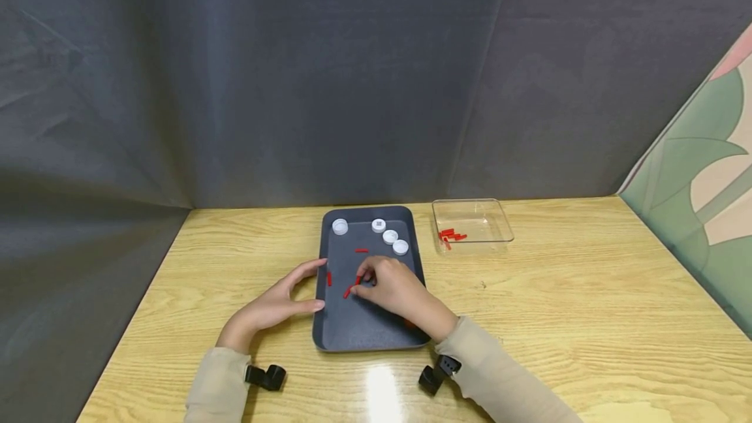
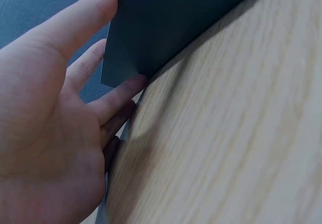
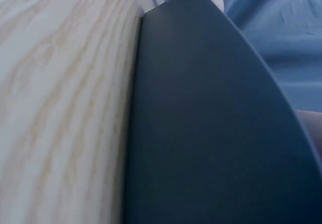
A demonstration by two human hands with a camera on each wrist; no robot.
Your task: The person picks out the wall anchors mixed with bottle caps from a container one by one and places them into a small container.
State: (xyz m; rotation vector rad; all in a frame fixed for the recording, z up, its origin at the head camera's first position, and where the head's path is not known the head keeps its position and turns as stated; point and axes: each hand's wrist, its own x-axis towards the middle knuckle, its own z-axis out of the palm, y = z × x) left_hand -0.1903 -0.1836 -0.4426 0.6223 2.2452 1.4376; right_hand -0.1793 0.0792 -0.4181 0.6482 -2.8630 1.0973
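A dark grey tray (image 1: 376,338) lies on the table, with small red sticks on it. My right hand (image 1: 390,284) is over the tray's middle, pinching a red stick (image 1: 358,279) between thumb and fingers. Red also shows just past the thumb tip; whether it is the same stick I cannot tell. One red stick (image 1: 361,250) lies farther back, another red stick (image 1: 329,279) near the left wall. My left hand (image 1: 275,302) touches the tray's left side with spread thumb and fingers. The left wrist view shows this hand (image 2: 55,128) against the tray wall (image 2: 161,27).
Several round white caps, one a white cap (image 1: 340,226), sit toward the tray's back. Right of the tray stands a clear plastic box (image 1: 490,240) containing several red sticks (image 1: 451,235). A dark curtain (image 1: 352,83) hangs behind the wooden table (image 1: 587,292).
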